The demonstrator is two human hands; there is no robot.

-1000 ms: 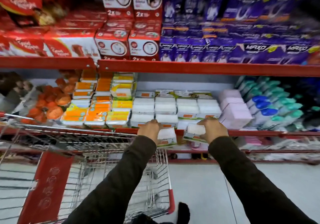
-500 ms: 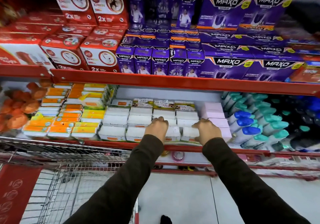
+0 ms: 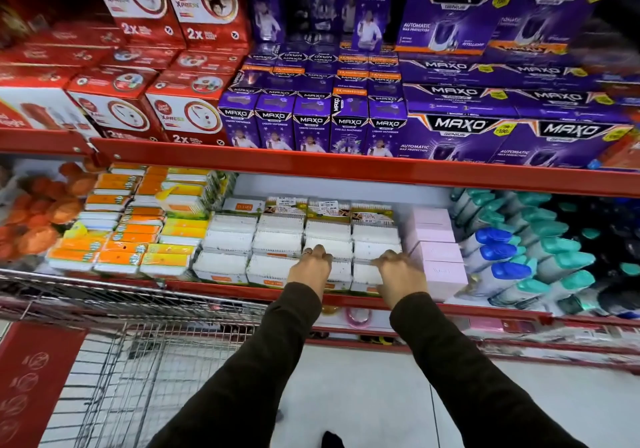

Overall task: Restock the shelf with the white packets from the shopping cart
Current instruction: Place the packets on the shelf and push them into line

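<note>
Your left hand (image 3: 309, 267) and right hand (image 3: 398, 272) rest side by side on the front row of white packets (image 3: 277, 239), at the lip of the red shelf (image 3: 242, 288). Each hand's fingers curl over the top edge of a front packet, the left over one (image 3: 337, 271) and the right over its neighbour (image 3: 365, 272); whether they clasp the packets or only press them back cannot be told. The packets lie in flat, stacked columns between the orange and yellow packs (image 3: 138, 239) on the left and the pink boxes (image 3: 440, 257) on the right, so that each product holds its own lane. The shopping cart (image 3: 138, 361) stands below at the left, close to the shelf, probably to keep the reach short; no packets show in its visible part.
</note>
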